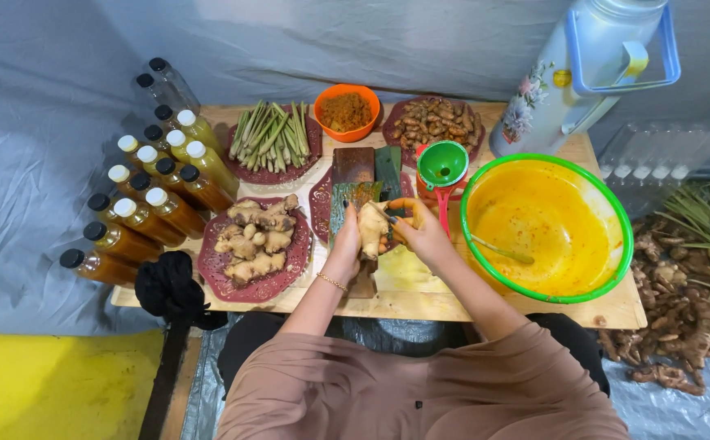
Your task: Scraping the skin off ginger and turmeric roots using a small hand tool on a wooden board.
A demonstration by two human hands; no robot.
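While both hands meet over the middle of the wooden table (420,308), the left hand (345,244) is closed around a pale knob of ginger (371,229), holding it upright above the board, and the right hand (422,231) presses against the root's other side, fingers curled; whether it also holds a blade I cannot tell. Just left of the hands sits a dark red plate (265,287) heaped with more ginger. To the right stands a big green-rimmed bowl (616,213) of yellow liquid, a small green funnel (441,165) beside it. Further back lie lemongrass stalks (272,134) and an orange bowl (347,130) of powder. Capped bottles (151,213) of amber liquid crowd the table's left end.
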